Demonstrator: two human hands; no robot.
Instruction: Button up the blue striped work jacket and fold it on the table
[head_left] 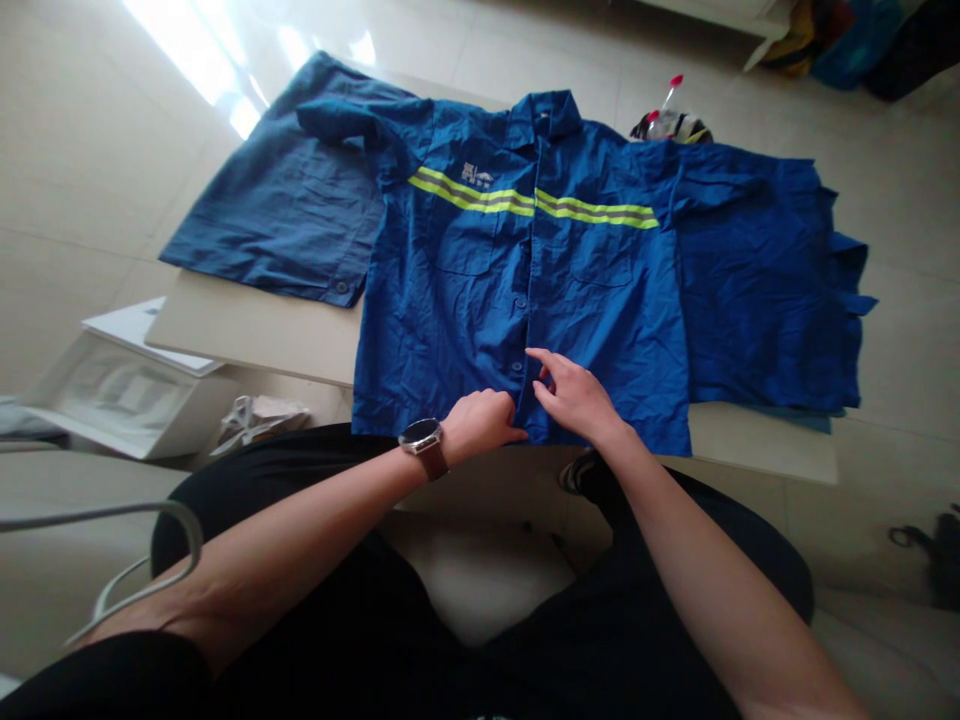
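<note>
A blue work shirt (pixel 457 320) lies front side up in front of me, collar at the far end, with a yellow and grey reflective stripe across the chest. Its two front edges meet along the middle, where a few buttons show. My left hand (pixel 482 420), with a watch (pixel 420 435) on the wrist, is closed at the bottom hem beside the front opening and appears to grip the fabric. Just right of that opening, my right hand (pixel 576 395) hovers over or touches the shirt, thumb and index finger apart.
Folded blue garments lie at the left (pixel 277 200) and right (pixel 765 280) on a pale low table (pixel 247 330). Behind the shirt stands a clear bottle with a red cap (pixel 676 82). A white box (pixel 135 390) sits on the floor at left; a pale cable (pixel 180 515) loops near my left forearm.
</note>
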